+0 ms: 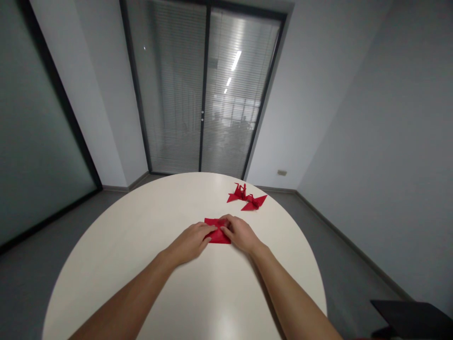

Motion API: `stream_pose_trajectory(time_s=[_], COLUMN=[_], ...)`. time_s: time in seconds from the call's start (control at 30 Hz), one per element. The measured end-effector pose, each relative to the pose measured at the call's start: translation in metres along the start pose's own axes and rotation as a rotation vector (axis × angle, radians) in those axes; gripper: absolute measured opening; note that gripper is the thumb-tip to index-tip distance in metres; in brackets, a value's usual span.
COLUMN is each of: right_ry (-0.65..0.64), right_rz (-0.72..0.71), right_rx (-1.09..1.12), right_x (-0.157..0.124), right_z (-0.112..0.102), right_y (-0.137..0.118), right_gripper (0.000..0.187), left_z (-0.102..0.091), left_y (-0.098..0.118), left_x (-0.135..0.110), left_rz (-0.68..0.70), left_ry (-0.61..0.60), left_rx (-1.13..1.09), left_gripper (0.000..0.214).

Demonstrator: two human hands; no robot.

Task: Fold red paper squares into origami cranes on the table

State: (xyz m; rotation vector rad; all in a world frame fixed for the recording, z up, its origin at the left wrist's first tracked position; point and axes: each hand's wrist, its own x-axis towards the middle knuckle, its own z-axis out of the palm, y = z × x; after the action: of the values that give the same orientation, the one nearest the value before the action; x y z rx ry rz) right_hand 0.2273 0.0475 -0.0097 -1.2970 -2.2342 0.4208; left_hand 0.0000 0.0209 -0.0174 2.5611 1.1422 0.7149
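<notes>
A red sheet of paper (220,238), roughly rectangular, lies flat on the round white table in front of me. My left hand (193,241) rests over its left side, fingers stretched out and touching the paper. On the right side, my right hand (240,231) is curled over the paper's edge, with thumb and fingertips closed in on it. Fingers of both hands cover parts of the sheet, so its folds are hard to make out. Beyond my right hand stand folded red paper cranes (255,203), close together.
The round white table (141,212) has a curved edge all around. Glass doors with blinds (177,94) stand behind it. White walls (318,94) are on the right, with a small outlet (282,173) low down. A black object (414,314) shows at bottom right.
</notes>
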Motion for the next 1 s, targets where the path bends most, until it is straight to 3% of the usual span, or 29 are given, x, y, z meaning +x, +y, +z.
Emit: stream_pose_trajectory(time_s=[0.3, 0.43, 0.57, 0.67, 0.9, 1.0], right_ry=[0.023, -0.098, -0.237, -0.298, -0.300, -0.285], right_rz=[-0.135, -0.269, -0.165, -0.079, -0.028, -0.017], right_rx=[-0.125, -0.099, -0.137, -0.166, -0.194, -0.194], right_x=[0.001, -0.002, -0.002, 0.001, 0.002, 0.001], right_z=[-0.002, 0.009, 0.017, 0.014, 0.012, 0.014], right_y=[-0.011, -0.020, -0.017, -0.013, -0.009, -0.008], right_gripper=[0.028, 0.041, 0.058, 0.061, 0.059, 0.058], left_z=[0.004, 0.006, 0.008, 0.007, -0.007, -0.018], left_y=[-0.005, -0.006, -0.006, -0.001, 0.037, 0.049], left_x=[0.002, 0.001, -0.002, -0.005, -0.011, -0.006], left_rz=[0.063, 0.064, -0.026, -0.096, -0.102, -0.079], left_ry=[-0.037, -0.045, -0.151, -0.251, -0.291, -0.248], left_rx=[0.139, 0.150, 0.166, 0.166, 0.225, 0.284], left_gripper=[0.037, 0.037, 0.054, 0.063, 0.058, 0.042])
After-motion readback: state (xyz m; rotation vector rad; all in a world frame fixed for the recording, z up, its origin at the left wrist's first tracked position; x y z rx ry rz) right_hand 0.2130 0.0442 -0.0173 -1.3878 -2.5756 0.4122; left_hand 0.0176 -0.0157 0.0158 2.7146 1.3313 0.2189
